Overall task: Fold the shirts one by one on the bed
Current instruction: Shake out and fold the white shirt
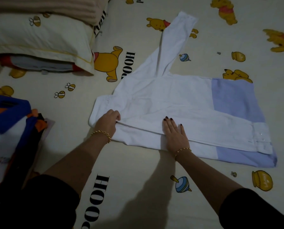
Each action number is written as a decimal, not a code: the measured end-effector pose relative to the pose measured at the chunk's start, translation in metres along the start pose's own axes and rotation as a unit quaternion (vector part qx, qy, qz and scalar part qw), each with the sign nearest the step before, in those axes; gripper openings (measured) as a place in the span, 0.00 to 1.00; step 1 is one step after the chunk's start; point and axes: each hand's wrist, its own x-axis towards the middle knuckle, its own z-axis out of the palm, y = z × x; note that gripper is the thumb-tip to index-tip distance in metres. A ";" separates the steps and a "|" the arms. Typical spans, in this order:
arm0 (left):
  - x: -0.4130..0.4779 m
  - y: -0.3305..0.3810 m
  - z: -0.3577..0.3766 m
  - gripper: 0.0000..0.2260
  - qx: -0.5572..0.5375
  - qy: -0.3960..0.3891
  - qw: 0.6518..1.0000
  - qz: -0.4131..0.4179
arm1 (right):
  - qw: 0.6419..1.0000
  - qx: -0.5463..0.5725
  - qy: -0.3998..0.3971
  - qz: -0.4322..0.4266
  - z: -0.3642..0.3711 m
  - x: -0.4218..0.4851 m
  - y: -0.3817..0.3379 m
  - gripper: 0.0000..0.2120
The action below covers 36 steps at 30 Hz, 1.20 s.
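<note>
The white shirt (179, 96) lies spread on the bed (138, 179), its near sleeve (204, 129) folded across the body. At the shirt's shoulder the left hand (109, 121) pinches the fold with curled fingers (117, 117). The right hand (174, 131) presses flat on the sleeve. Lifting that palm early could let the fold slide open.

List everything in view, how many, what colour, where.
white long-sleeved shirt with pale blue hem: one, white and blue, centre
cream pillow: one, cream, upper left
beige ribbed blanket: one, beige, top left
red and grey cloth: count unclear, under the pillow
pile of clothes: one, blue, orange, white, left edge
bear-print bedsheet: one, cream and yellow, under everything
gold bracelets: two, gold, on the wrists
left hand: one, pinches the shirt
right hand: one, flat on the shirt
</note>
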 end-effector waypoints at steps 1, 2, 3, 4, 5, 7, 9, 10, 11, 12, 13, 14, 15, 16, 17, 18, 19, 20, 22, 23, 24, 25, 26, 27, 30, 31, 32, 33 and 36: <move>-0.002 0.002 0.001 0.11 0.025 -0.009 1.000 -0.009 | 1.000 0.007 -0.007 0.002 0.000 -0.001 0.001 0.32; -0.004 0.004 0.002 0.12 0.052 -0.018 0.998 -0.021 | 1.000 0.014 -0.009 0.001 0.001 -0.003 0.003 0.29; -0.006 0.006 0.004 0.16 0.076 -0.016 0.997 -0.030 | 1.000 0.020 -0.006 -0.001 0.002 -0.006 0.007 0.29; -0.010 0.010 0.007 0.20 0.094 -0.005 0.995 -0.031 | 1.000 0.024 -0.004 -0.004 0.003 -0.010 0.011 0.31; -0.014 0.013 0.010 0.23 0.106 0.010 0.994 -0.016 | 1.000 0.020 -0.009 -0.011 0.004 -0.016 0.016 0.34; -0.024 0.023 0.020 0.23 0.124 0.027 0.990 0.056 | 1.000 0.004 -0.011 -0.029 0.008 -0.029 0.032 0.34; -0.036 0.035 0.031 0.26 0.151 -0.028 0.978 0.143 | 0.999 -0.002 0.001 -0.054 0.010 -0.045 0.050 0.34; -0.043 0.041 0.038 0.29 0.163 -0.063 0.968 0.181 | 0.998 -0.008 -0.002 -0.068 0.012 -0.054 0.060 0.35; -0.047 0.048 0.043 0.31 0.175 -0.094 0.957 0.210 | 0.997 -0.020 -0.009 -0.080 0.013 -0.063 0.071 0.35; -0.052 0.054 0.049 0.34 0.196 -0.119 0.945 0.233 | 0.996 -0.032 -0.012 -0.082 0.015 -0.071 0.084 0.36; -0.056 0.060 0.054 0.36 0.224 -0.137 0.932 0.250 | 0.996 -0.040 -0.014 -0.075 0.018 -0.079 0.099 0.35; -0.058 0.066 0.060 0.37 0.242 -0.148 0.923 0.260 | 0.998 -0.044 -0.013 -0.049 0.020 -0.086 0.114 0.34; -0.059 0.070 0.065 0.38 0.245 -0.152 0.923 0.253 | 0.999 -0.050 -0.005 -0.013 0.022 -0.091 0.128 0.33; -0.057 0.074 0.069 0.39 0.237 -0.145 0.932 0.234 | 0.998 -0.057 0.008 0.025 0.025 -0.095 0.141 0.32; -0.056 0.083 0.076 0.40 0.227 -0.133 0.943 0.206 | 0.996 -0.063 0.020 0.064 0.027 -0.103 0.159 0.32; -0.052 0.077 0.074 0.41 0.224 -0.111 0.953 0.174 | 0.993 -0.065 0.035 0.091 0.026 -0.100 0.166 0.31; -0.050 0.079 0.076 0.42 0.225 -0.094 0.959 0.148 | 0.990 -0.062 0.040 0.116 0.027 -0.103 0.180 0.31; -0.050 0.079 0.080 0.42 0.231 -0.086 0.960 0.130 | 0.988 -0.062 0.042 0.135 0.027 -0.106 0.194 0.32; -0.049 0.083 0.084 0.42 0.244 -0.101 0.958 0.109 | 0.987 -0.050 0.011 0.150 0.027 -0.111 0.218 0.31; -0.050 0.087 0.083 0.42 0.256 -0.114 0.954 0.102 | 0.988 -0.054 -0.012 0.142 0.026 -0.113 0.226 0.30; -0.051 0.090 0.082 0.42 0.271 -0.126 0.949 0.097 | 0.989 -0.060 -0.036 0.131 0.026 -0.116 0.230 0.29; -0.054 0.093 0.082 0.42 0.278 -0.130 0.947 0.093 | 0.989 -0.070 -0.044 0.120 0.028 -0.119 0.233 0.28; -0.057 0.094 0.081 0.42 0.274 -0.127 0.949 0.090 | 0.990 -0.072 -0.045 0.111 0.029 -0.123 0.234 0.28; -0.064 0.095 0.081 0.43 0.263 -0.118 0.953 0.088 | 0.991 -0.065 -0.045 0.107 0.029 -0.129 0.234 0.27; -0.100 0.095 0.082 0.43 0.249 -0.102 0.959 0.093 | 0.995 -0.008 -0.018 0.099 0.040 -0.161 0.227 0.26; -0.116 0.094 0.084 0.43 0.249 -0.101 0.958 0.096 | 0.996 0.008 -0.004 0.091 0.045 -0.175 0.225 0.26; -0.132 0.095 0.086 0.43 0.249 -0.100 0.958 0.100 | 0.996 0.024 -0.001 0.089 0.052 -0.190 0.224 0.27; -0.147 0.096 0.087 0.43 0.249 -0.100 0.958 0.103 | 0.995 0.039 -0.009 0.092 0.058 -0.205 0.223 0.29; -0.188 0.099 0.094 0.43 0.241 -0.105 0.960 0.094 | 0.994 0.050 -0.025 0.090 0.071 -0.244 0.218 0.34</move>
